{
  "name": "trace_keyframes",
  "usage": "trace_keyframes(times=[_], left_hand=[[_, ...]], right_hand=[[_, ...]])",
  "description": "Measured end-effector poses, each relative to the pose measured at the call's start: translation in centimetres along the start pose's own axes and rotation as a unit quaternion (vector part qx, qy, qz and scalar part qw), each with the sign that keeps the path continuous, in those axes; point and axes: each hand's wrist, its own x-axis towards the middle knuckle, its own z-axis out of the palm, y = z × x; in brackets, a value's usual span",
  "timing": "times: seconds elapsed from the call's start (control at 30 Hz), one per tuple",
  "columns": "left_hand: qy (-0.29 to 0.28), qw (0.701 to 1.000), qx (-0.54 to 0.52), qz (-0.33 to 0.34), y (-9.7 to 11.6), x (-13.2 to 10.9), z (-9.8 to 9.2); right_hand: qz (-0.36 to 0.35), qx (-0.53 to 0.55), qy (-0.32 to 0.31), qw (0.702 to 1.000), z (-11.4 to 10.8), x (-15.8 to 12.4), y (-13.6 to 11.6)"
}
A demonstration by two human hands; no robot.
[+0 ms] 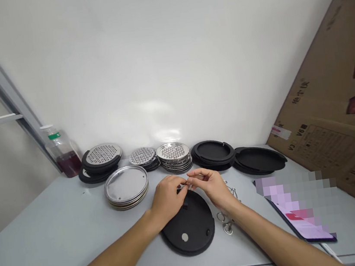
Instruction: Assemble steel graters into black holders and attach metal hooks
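Observation:
My left hand point(169, 197) and my right hand point(209, 185) meet over the far edge of a round black plate point(192, 224), fingertips pinched together. Whatever is between the fingers is too small and too covered to name. The plate lies flat on the table in front of me, with a pale round spot and small black pegs on its face. My left hand covers part of its upper left side. Beside my right wrist lie several metal rings point(227, 229), partly hidden by the forearm.
Left stands a stack of metal discs point(126, 185). Along the wall are perforated grater discs point(173, 152), black round holders point(212, 152) and a bottle of dark red liquid point(66, 160). A tablet-like device point(302, 225) and a cardboard box point(330, 130) are right.

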Motion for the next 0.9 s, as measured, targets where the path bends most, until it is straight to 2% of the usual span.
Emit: trace_keyframes(times=[0.27,0.4,0.5,0.63,0.7,0.8,0.9], left_hand=[[0.028,0.999,-0.037,-0.013,-0.1,-0.1,-0.2],[0.036,0.99,-0.126,-0.046,0.8,-0.1,-0.4],[0.037,0.972,-0.217,-0.084,1.3,-0.2,-0.4],[0.029,0.932,-0.337,-0.129,1.3,-0.3,0.0],[0.028,0.892,-0.421,-0.161,1.0,-0.2,0.4],[0.031,0.817,-0.535,-0.213,0.7,0.0,0.9],[0.029,0.776,-0.581,-0.243,0.5,0.2,1.0]], right_hand=[[0.004,-0.016,0.014,1.0,-0.3,0.3,0.2],[0.055,0.021,-0.014,0.998,-0.2,0.5,0.6],[0.104,0.062,-0.044,0.992,0.0,0.5,0.8],[0.14,0.113,-0.059,0.982,0.2,0.4,1.3],[0.149,0.128,-0.068,0.978,0.3,0.2,1.4],[0.169,0.135,-0.108,0.97,0.4,-0.2,1.2],[0.186,0.136,-0.17,0.958,0.4,-0.6,1.0]])
